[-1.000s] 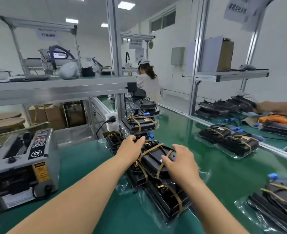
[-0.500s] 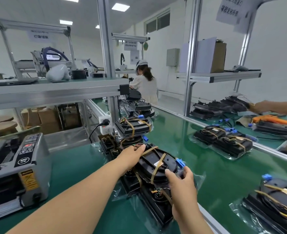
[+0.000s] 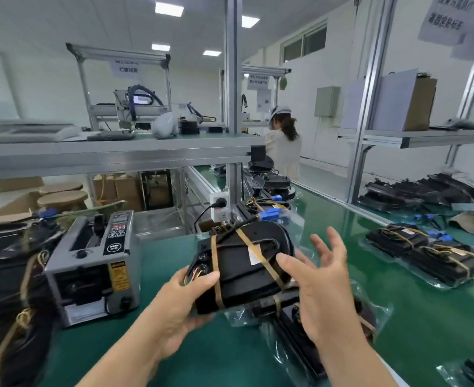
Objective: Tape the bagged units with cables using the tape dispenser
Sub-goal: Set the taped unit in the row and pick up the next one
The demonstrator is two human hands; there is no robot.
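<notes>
Your left hand (image 3: 180,305) clamps bagged unit (image 3: 244,263) at lower-left corner, held above green surface (image 3: 397,317), right of tape dispenser (image 3: 96,263). Your right hand (image 3: 322,286) spread, fingers apart, at unit's right edge. Likely rigid, hefty, slippery in plastic; take hard edges, not cables (image 3: 261,241).

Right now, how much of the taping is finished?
Lots looks done: the pile at left and the pair on the green belt wear brown tape strips. In hand: the left hand grips a taped black unit, the right hand open beside it. Left: hard to tell; the units up the belt are too small to check.
</notes>
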